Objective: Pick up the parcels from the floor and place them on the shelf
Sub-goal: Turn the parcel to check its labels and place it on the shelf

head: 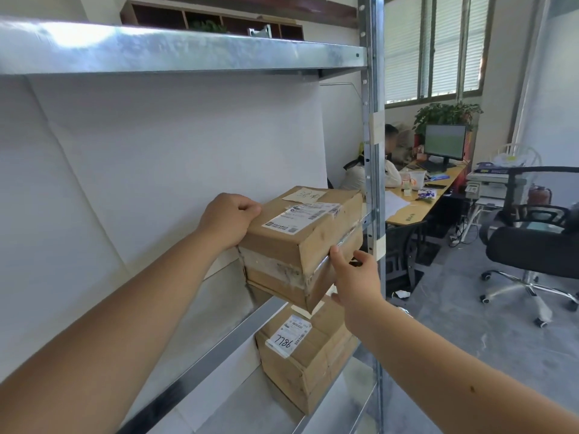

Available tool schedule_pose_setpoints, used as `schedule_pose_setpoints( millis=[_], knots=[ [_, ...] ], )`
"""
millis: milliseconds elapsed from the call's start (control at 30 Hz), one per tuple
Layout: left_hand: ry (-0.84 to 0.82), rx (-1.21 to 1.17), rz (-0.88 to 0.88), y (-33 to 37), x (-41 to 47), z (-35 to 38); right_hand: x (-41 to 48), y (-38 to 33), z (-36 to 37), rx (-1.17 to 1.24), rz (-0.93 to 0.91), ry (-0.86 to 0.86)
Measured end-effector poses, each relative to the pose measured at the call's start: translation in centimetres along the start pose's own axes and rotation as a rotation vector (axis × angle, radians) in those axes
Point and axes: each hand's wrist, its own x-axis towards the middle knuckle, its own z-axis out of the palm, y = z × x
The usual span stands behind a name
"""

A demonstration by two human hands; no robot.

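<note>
We hold a brown cardboard parcel between both hands at the right end of a metal shelf. Our left hand is cupped over the box's upper left corner, fingers curled onto its top face, while our right hand presses flat against the near right side, thumb up along the taped edge, so the box is squeezed from two opposite sides rather than gripped from beneath. The parcel sits tilted, its far part over the shelf board and its near lower corner hanging past the front lip; whether it already rests on the board we cannot tell. White shipping labels and a handwritten note cover its top. It looks stiff and squared, wrapped in glossy clear tape that may be slick under the palm, so the bare cardboard corners seem the safer hold. Its weight seems moderate, judging by the two-handed hold. One level down, a second taped parcel with a numbered label stands on the lower shelf, close to the steel upright post.
</note>
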Motion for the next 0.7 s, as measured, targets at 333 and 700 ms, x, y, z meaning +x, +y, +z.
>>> schedule_pose_setpoints(
  millis=[333, 700],
  knots=[
    [-0.076, 0.253, 0.358, 2.7, -4.2, 0.5, 0.1, 0.3, 2.0, -0.238, -0.347, 0.021],
    [0.088, 0.257, 0.353, -1.0, -4.6, 1.8, 2.0, 1.7, 3.3, -0.354, -0.302, -0.153]
  ],
)
